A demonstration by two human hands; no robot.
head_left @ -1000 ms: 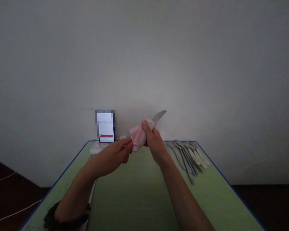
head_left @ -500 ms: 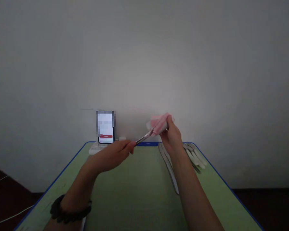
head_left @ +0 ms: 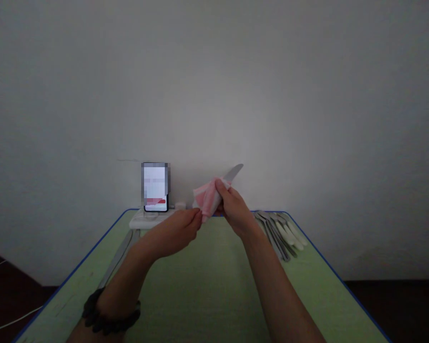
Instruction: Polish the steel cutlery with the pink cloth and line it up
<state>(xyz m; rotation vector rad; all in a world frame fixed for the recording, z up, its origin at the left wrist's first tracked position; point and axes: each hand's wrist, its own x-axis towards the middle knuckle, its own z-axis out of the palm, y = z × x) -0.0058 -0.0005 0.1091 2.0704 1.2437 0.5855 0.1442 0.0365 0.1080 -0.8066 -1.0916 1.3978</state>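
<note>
A knife (head_left: 235, 172) is held up slantwise over the far edge of the table, its rounded blade tip pointing up and right. Around its middle wraps a pink and white cloth (head_left: 207, 197). My right hand (head_left: 236, 207) is closed on the cloth and presses it to the blade with the thumb on top. At the lower left end, my left hand (head_left: 180, 228) is closed at the knife's handle end, against a hanging fold of cloth. The handle itself is hidden by the fingers and cloth.
Several spoons and forks (head_left: 277, 233), some white-handled, lie at the table's right. Long metal cutlery (head_left: 117, 257) lies by my left forearm. A lit phone (head_left: 156, 190) stands on a white base (head_left: 137, 222) at the back left. A wall rises behind the green table (head_left: 200, 295).
My right hand and the cloth have come left and down toward my left hand. The blade tip now sticks out beyond the cloth. Long cutlery now shows beside my left forearm.
</note>
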